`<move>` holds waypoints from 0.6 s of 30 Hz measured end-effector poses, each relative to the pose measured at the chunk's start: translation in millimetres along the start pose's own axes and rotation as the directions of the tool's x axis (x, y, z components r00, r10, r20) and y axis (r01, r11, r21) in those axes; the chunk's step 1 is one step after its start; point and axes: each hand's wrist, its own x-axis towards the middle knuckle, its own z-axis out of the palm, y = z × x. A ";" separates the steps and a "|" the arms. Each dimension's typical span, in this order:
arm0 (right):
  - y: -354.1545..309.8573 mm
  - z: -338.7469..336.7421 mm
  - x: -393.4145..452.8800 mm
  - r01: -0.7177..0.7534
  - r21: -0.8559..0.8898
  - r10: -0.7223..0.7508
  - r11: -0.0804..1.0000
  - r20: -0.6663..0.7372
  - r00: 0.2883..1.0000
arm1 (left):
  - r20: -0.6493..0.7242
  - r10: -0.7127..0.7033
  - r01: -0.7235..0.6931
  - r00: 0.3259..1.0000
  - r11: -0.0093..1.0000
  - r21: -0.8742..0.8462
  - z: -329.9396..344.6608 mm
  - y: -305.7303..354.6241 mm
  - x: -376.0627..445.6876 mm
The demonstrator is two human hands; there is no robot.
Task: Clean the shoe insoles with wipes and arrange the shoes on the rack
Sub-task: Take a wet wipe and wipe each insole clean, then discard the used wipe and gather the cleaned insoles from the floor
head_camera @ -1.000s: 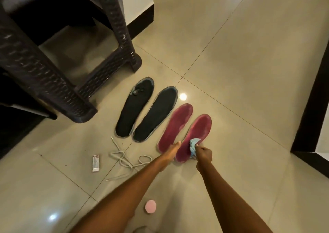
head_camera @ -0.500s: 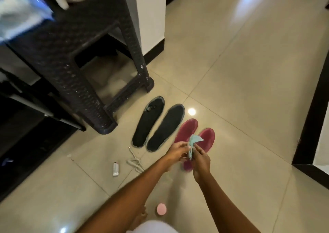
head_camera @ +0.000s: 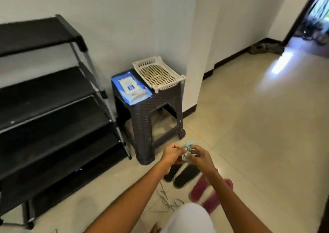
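My left hand (head_camera: 172, 153) and my right hand (head_camera: 199, 155) meet in front of me and both pinch a crumpled light-blue wipe (head_camera: 187, 150). Below my arms, two black insoles (head_camera: 185, 177) and two magenta insoles (head_camera: 199, 191) lie side by side on the tiled floor, partly hidden by my forearms. A blue pack of wipes (head_camera: 130, 87) lies on a dark woven stool (head_camera: 147, 119). The black shoe rack (head_camera: 49, 97) stands at the left with bare shelves.
A white perforated tray (head_camera: 158, 73) rests on the stool beside the pack. White laces (head_camera: 167, 200) lie loose on the floor near my knee. A wall corner (head_camera: 194, 54) rises behind the stool. Shoes sit by a doorway (head_camera: 267, 46) at the far right.
My view has lifted from the floor toward the stool and rack. My hands rose off the magenta insole, and both now bunch the wipe up in the air.
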 end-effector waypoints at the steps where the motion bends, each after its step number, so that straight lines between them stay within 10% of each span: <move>1: -13.2 6.2 7.2 0.010 -0.060 -0.013 0.998 -0.037 0.999 | -0.028 0.034 -0.034 0.999 0.999 -0.004 -7.8 12.3 -5.9; 6: -69.8 42.7 56.2 0.040 -0.180 -0.078 0.983 -0.211 0.974 | -0.272 0.405 -0.321 0.873 0.896 0.306 -56.4 59.8 -2.7; 10: -103.2 72.2 97.6 0.089 -0.206 -0.133 0.975 -0.210 0.969 | -0.186 0.733 -0.155 0.654 0.371 0.916 -121.3 88.2 23.5; 13: -121.3 91.5 127.3 0.146 -0.200 -0.187 0.969 -0.202 0.961 | -0.065 0.646 -0.017 0.761 0.119 0.993 -163.4 99.6 52.1; 18: -141.9 116.9 164.9 0.248 -0.209 -0.288 0.946 -0.189 0.939 | 0.001 0.505 -0.054 0.863 0.091 0.994 -192.0 103.6 92.9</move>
